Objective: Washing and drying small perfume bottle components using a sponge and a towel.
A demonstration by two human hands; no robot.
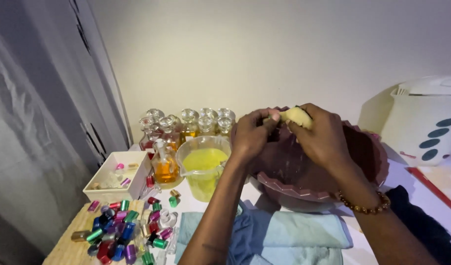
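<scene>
Head view: I've got my left hand (251, 133) and right hand (320, 137) closed together around a pale yellow sponge (296, 116), held over the maroon basin (368, 162). Measuring jug (204, 166) of yellow liquid sits just left; blue cloth (294, 230) below.

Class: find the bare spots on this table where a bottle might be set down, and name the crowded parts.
Bare tabletop lies between the bowl and the white appliance. A small wooden patch shows left of the coloured caps. The caps, the glass bottles and the blue cloths crowd the rest.
</scene>
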